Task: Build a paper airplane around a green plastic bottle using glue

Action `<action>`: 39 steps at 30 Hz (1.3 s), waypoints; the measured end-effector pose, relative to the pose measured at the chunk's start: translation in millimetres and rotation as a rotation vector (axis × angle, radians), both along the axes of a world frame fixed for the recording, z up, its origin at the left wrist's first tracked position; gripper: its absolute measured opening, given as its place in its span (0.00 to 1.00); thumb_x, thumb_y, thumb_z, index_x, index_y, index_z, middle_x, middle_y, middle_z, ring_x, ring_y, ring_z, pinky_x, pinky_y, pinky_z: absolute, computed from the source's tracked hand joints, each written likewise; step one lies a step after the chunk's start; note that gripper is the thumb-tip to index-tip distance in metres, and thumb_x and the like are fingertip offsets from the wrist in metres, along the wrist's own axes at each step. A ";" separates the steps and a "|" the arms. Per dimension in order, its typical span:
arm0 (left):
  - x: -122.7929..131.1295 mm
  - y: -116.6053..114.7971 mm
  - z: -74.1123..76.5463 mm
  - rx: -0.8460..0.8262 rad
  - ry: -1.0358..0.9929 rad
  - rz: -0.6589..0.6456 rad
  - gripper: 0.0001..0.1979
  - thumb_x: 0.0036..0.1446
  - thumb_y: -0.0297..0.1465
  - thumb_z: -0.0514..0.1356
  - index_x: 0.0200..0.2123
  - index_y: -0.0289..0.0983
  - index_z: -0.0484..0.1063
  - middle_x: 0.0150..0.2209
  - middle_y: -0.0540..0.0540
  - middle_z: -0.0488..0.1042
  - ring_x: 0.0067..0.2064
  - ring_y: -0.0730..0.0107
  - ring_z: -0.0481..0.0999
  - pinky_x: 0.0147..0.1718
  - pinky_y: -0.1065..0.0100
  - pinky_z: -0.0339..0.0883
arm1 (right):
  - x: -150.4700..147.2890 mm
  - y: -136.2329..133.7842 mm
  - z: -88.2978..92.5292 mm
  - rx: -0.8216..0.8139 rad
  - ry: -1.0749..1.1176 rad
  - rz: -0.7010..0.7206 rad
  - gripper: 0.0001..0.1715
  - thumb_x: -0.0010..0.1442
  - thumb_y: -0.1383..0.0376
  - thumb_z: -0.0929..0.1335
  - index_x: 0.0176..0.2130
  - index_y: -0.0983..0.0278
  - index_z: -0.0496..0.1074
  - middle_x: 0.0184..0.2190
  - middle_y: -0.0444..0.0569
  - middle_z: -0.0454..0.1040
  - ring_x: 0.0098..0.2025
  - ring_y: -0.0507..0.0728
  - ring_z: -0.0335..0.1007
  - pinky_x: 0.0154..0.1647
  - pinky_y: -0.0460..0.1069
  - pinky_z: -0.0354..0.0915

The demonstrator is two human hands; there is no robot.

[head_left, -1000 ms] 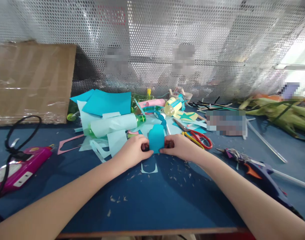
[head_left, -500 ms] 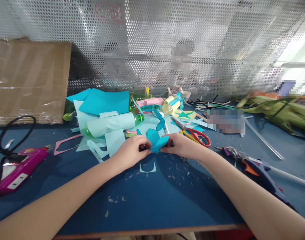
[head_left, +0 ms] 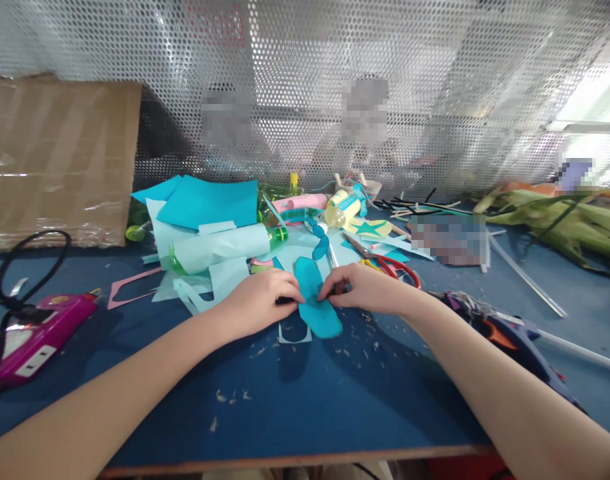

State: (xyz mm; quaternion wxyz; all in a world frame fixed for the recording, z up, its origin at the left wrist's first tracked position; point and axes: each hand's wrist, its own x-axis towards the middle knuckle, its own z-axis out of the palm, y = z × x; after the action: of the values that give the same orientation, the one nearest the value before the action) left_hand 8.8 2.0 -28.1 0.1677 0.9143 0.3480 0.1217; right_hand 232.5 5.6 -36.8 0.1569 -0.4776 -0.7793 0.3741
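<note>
Between my hands is a blue paper cutout (head_left: 315, 303), long with rounded ends and narrower at the middle. My left hand (head_left: 262, 300) pinches its left edge near the middle. My right hand (head_left: 357, 288) has its fingertips closed on the opposite edge. The cutout is spread out, with its lower end toward me, just above the blue table (head_left: 265, 407). Below it and to the left lies a pale blue paper scrap (head_left: 295, 339) with a curved cut. Scissors (head_left: 405, 272) with red and yellow handles lie just beyond my right hand.
A magenta glue gun (head_left: 45, 337) lies on the left, a dark blue one (head_left: 519, 353) on the right. Behind my hands are a paper-wrapped bottle (head_left: 222, 248), blue sheets (head_left: 209, 203) and several scraps. Cardboard (head_left: 59, 160) leans at back left; corn husks (head_left: 559, 223) lie right.
The blue cutout was folded up with its ends raised; now it is opened out, with one end toward me. My right hand has moved slightly left along its edge.
</note>
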 end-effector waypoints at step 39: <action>4.4 0.9 -5.0 -0.108 -0.128 0.204 0.07 0.49 0.33 0.65 0.23 0.37 0.75 0.28 0.50 0.77 0.30 0.69 0.72 0.27 0.70 0.58 | -4.1 -4.7 1.4 0.020 -0.071 -0.106 0.13 0.46 0.56 0.72 0.25 0.64 0.73 0.22 0.43 0.72 0.26 0.53 0.66 0.25 0.47 0.58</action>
State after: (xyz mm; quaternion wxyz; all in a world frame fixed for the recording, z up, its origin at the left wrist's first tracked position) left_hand 13.2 2.9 -33.1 0.2254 0.8541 0.4339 0.1772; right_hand 228.4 0.9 -35.4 0.1535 -0.5298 -0.7617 0.3400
